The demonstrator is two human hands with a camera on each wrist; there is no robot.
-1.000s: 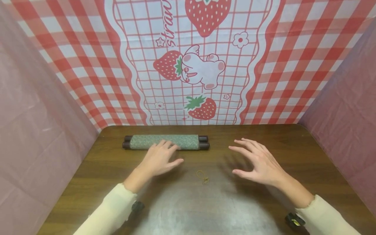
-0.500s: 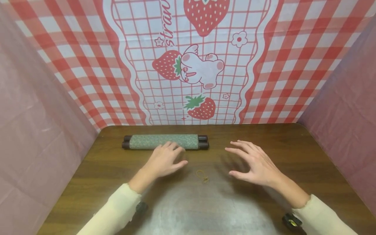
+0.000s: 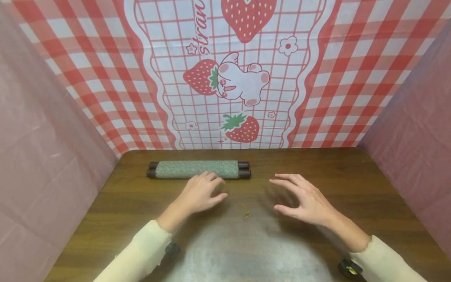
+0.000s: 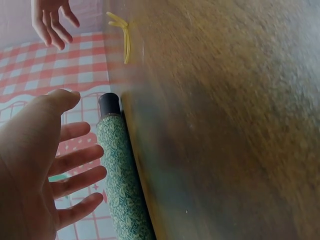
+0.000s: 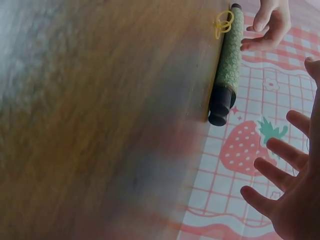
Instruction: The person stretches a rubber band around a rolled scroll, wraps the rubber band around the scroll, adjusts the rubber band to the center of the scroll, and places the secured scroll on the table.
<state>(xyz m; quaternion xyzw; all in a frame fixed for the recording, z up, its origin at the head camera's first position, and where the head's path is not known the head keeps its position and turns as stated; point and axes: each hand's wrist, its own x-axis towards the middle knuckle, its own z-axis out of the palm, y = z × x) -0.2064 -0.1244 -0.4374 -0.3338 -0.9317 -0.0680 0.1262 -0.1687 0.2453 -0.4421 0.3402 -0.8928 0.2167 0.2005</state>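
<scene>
A scroll (image 3: 197,169) rolled on two dark rods, backed in green patterned material, lies crosswise near the back of the table. My left hand (image 3: 202,192) hovers at its front edge, fingers spread and slightly bent, holding nothing. The fingertips overlap the scroll in the head view. In the left wrist view, the scroll's dark rod end (image 4: 109,103) sticks out past the fingers. My right hand (image 3: 305,200) is held over the table to the right, fingers apart and nothing in them. Between the hands lies a thin yellow looped band (image 3: 243,211), knotted or twisted at one end.
The brown wood-grain table (image 3: 239,250) has rounded back corners. Behind it hangs a red-and-white checked cloth (image 3: 243,78) printed with strawberries. Pink cloth walls (image 3: 46,149) flank both sides.
My left hand has shifted a little to the right and nearer to me along the scroll. My right hand has moved slightly left. The scroll and the yellow band have stayed put.
</scene>
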